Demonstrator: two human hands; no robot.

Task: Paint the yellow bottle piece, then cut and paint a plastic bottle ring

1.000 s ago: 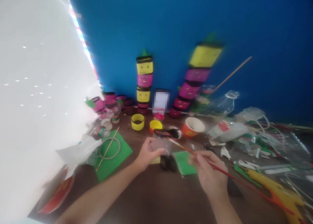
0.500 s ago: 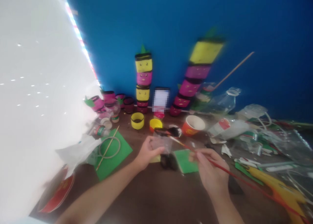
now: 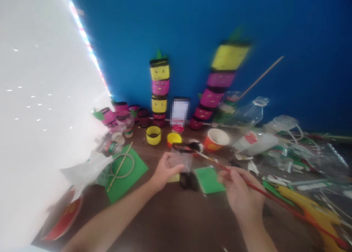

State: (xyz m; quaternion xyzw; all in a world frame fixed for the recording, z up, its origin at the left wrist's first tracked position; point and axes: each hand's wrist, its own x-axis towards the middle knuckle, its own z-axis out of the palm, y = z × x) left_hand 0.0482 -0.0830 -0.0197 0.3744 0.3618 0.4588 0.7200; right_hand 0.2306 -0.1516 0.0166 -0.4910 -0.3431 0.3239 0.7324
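Note:
Between the fingers and thumb of my left hand (image 3: 165, 172) is a clear plastic cup (image 3: 183, 161) with a black band around its rim. My right hand (image 3: 244, 193) is closed around a thin paintbrush (image 3: 286, 203) with a long red handle. The brush tip points left towards the cup's dark rim; whether it touches is too blurred to tell. Behind the cup stand a yellow ring-shaped piece (image 3: 174, 139) and a small pot of black paint (image 3: 195, 145). Below the cup lie a dark object (image 3: 188, 181) and a green square (image 3: 209, 180).
Two stacks of painted faces, one upright (image 3: 160, 87) and one leaning (image 3: 211, 97), stand by the blue wall. A red-and-white paper cup (image 3: 216, 140) is nearby. Plastic bottles (image 3: 249, 144) and a yellow glue gun (image 3: 305, 204) crowd the right. Green paper (image 3: 137, 167) lies left.
My right hand has moved slightly right with the paintbrush, and the brush tip has shifted a little away along the cup's rim. My left hand still holds the cup in nearly the same place.

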